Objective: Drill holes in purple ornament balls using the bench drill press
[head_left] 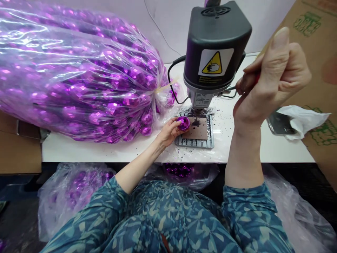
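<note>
My patterned teal sleeves (pixel 100 214) stop short of my wrists, and beside them, below the table edge, sit a clear plastic bag (pixel 73 191) of purple pieces on my left and crumpled clear plastic (pixel 297 207) on my right. My right hand (pixel 272 75) is raised high beside the machine, fingers curled tight round a red grip (pixel 257 78); only a sliver of it shows, so I can't make out its shape.

On the white table (pixel 105 151), my left hand (pixel 170 133) pinches a shiny, faceted purple ball (pixel 183 123) between thumb and fingers, at the upper left corner of a brown board (pixel 198 131). The board lies on a slotted metal base (pixel 195 144), with dark crumbs scattered over both. Above them stands the black machine (pixel 218 35), a yellow warning label (pixel 216 62) on its front.

To my right lie a dark phone (pixel 280 123) and a white tissue (pixel 306 117), before a big cardboard box (pixel 321 45). To my left sprawls a huge tied bag (pixel 79 77) full of purple balls, and behind everything a thin cable (pixel 161 32) hangs down the pale wall (pixel 173 15).
</note>
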A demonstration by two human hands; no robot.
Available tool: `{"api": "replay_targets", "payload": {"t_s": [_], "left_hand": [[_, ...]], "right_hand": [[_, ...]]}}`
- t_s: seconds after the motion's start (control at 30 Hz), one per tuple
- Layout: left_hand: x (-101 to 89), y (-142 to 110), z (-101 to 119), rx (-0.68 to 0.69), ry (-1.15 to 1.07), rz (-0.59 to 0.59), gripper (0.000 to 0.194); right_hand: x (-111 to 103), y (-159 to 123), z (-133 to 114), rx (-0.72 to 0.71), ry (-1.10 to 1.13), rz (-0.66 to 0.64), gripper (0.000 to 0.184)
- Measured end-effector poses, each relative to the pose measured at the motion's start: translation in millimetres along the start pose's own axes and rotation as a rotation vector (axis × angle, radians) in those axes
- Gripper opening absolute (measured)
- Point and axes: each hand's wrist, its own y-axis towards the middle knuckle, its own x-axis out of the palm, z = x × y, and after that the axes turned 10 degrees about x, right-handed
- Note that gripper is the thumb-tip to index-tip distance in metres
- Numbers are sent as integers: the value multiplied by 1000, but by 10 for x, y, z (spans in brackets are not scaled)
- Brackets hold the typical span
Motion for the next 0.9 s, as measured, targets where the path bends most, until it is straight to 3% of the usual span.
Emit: {"api": "replay_targets", "payload": {"t_s": [0.17, 0.33, 0.5, 0.73, 0.9], "left_hand": [[-15, 97, -156, 254, 298, -30, 58], [-21, 204, -269, 338, 453, -90, 62], [7, 218, -327, 355, 498, -125, 63], [5, 224, -332, 311, 415, -34, 59], [-13, 158, -310, 270, 377, -94, 61]], "right_hand": [[3, -22, -10, -11, 2, -1, 57], [-2, -42, -32, 7, 20, -12, 56], [18, -50, -74, 38, 66, 1, 54], [80, -64, -77, 10, 22, 69, 58], [98, 37, -4, -43, -29, 95, 58]]}}
